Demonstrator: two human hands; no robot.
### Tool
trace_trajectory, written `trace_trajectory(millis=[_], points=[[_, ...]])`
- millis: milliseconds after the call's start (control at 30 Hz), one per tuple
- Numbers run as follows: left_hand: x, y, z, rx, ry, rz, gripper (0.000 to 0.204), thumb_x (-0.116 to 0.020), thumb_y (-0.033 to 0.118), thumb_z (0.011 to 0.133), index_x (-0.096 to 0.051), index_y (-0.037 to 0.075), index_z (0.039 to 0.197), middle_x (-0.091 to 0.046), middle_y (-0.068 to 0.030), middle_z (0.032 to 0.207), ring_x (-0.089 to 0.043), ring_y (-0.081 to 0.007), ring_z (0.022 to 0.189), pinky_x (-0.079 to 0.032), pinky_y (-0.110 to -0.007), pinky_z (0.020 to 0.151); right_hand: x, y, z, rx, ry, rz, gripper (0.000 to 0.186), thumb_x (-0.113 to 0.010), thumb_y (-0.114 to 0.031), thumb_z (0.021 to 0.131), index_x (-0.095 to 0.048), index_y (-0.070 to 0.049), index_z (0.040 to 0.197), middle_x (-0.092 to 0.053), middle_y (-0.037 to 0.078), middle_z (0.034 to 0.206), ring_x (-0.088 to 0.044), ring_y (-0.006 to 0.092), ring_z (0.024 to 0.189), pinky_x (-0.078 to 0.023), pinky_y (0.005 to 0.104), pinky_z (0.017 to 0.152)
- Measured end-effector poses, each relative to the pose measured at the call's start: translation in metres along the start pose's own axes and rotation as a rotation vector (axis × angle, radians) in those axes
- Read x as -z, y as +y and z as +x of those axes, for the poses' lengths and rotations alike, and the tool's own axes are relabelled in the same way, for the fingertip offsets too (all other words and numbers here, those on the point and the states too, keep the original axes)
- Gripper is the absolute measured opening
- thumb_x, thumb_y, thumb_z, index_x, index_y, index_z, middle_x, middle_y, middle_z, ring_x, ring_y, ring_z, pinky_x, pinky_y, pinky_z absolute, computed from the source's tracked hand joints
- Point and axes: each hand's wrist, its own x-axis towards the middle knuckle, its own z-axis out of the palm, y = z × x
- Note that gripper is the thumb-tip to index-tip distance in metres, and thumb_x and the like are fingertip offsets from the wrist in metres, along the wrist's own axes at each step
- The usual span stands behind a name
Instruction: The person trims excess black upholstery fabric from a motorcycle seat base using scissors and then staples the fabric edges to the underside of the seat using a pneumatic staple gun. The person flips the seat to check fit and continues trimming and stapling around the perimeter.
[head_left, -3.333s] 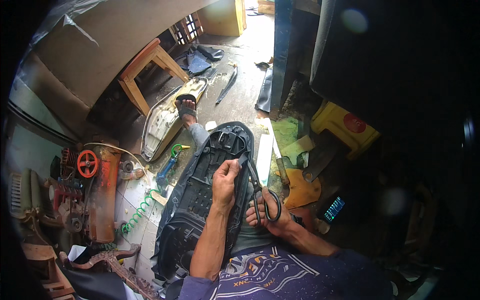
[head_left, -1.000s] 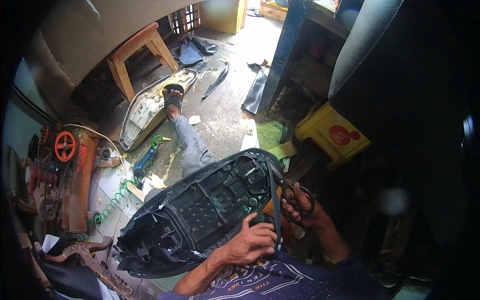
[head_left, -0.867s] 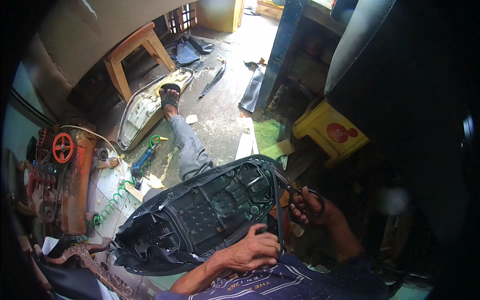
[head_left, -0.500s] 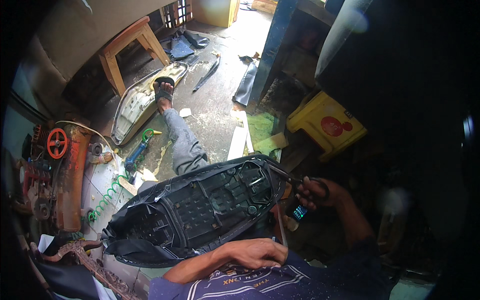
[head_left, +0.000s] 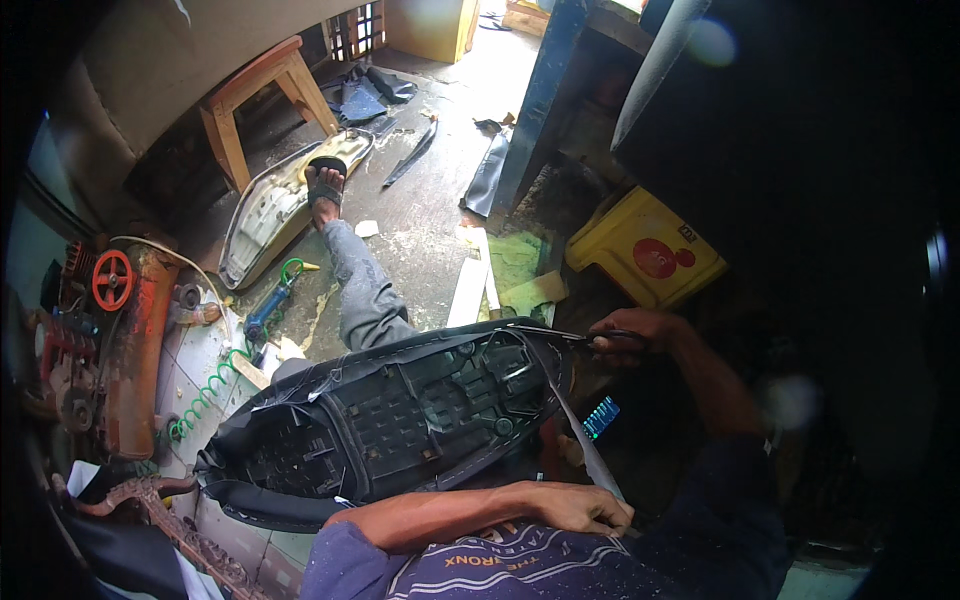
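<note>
In the head view, the right hand (head_left: 625,337) grasps a pair of scissors (head_left: 568,334), its fingers curled around the handles, and the blades reach leftward from those fingers over the tip of a long black seat (head_left: 400,425). The seat lies underside up, stretching left from below the right fingers and passing above the left forearm, its ribbed base showing inside a dark cover (head_left: 280,508). A thin dark strip (head_left: 592,458) runs from the seat's tip down to the left hand (head_left: 580,507), whose bent fingers grip its lower end in front of the person's shirt (head_left: 480,570). Between the two hands, just right of the strip, is a small lit screen (head_left: 602,416). Beyond the right fingers stands a yellow plastic stool (head_left: 625,240). Far to the left of both hands' fingers lie a blue air tool (head_left: 268,305) and its green coiled hose (head_left: 207,402); farther ahead, a sandalled foot (head_left: 325,188) rests on a pale seat base (head_left: 268,212).
</note>
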Motion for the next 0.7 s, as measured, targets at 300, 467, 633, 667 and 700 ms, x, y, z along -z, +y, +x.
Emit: trace_trajectory(millis=[300, 467, 633, 667, 700], points=[[-0.003, 0.002, -0.002, 0.076, 0.074, -0.086, 0.029, -0.058, 0.023, 0.11, -0.059, -0.003, 0.098, -0.051, -0.0087, 0.094, -0.052, -0.0203, 0.089, -0.043, -0.039, 0.082, 0.03, -0.05, 0.02, -0.106, 0.041, -0.416, 0.054, -0.079, -0.057, 0.092, -0.069, -0.005, 0.098, -0.067, 0.002, 0.079, -0.064, 0.0139, 0.072, -0.048, 0.034, 0.063], [-0.017, 0.08, -0.118, 0.584, 0.647, 0.488, 0.033, -0.062, 0.033, 0.107, -0.071, 0.002, 0.109, -0.069, -0.0175, 0.103, -0.069, -0.0373, 0.1, -0.055, -0.046, 0.088, 0.038, -0.065, -0.011, -0.241, 0.171, -0.731, 0.064, -0.088, -0.055, 0.083, -0.07, -0.001, 0.112, -0.073, 0.011, 0.1, -0.07, 0.0234, 0.099, -0.053, 0.0398, 0.085], [0.015, 0.098, -0.149, 0.524, 1.578, 1.065, 0.038, -0.075, 0.031, 0.095, -0.068, 0.003, 0.119, -0.065, -0.0189, 0.119, -0.063, -0.038, 0.115, -0.048, -0.047, 0.1, -0.034, 0.004, 0.069, 0.169, 0.688, 0.018, 0.052, -0.088, -0.044, 0.085, -0.065, -0.007, 0.113, -0.064, 0.002, 0.098, -0.061, 0.0135, 0.09, -0.05, 0.0315, 0.079], [0.029, 0.092, -0.141, 0.496, 1.615, 1.16, 0.049, -0.074, 0.038, 0.095, -0.065, 0.004, 0.128, -0.062, -0.0214, 0.13, -0.058, -0.0397, 0.123, -0.044, -0.05, 0.106, -0.05, 0.021, 0.088, 0.207, 0.697, 0.212, 0.054, -0.089, -0.043, 0.084, -0.065, -0.005, 0.115, -0.066, 0.004, 0.1, -0.063, 0.0155, 0.094, -0.051, 0.0329, 0.083], [0.041, 0.085, -0.131, 0.538, 1.54, 1.188, 0.057, -0.073, 0.045, 0.096, -0.061, 0.006, 0.136, -0.056, -0.0228, 0.138, -0.052, -0.0419, 0.132, -0.038, -0.057, 0.111, -0.064, 0.036, 0.103, 0.278, 0.661, 0.413, 0.057, -0.089, -0.041, 0.082, -0.065, -0.004, 0.118, -0.067, 0.006, 0.101, -0.065, 0.0176, 0.097, -0.052, 0.0343, 0.087]])
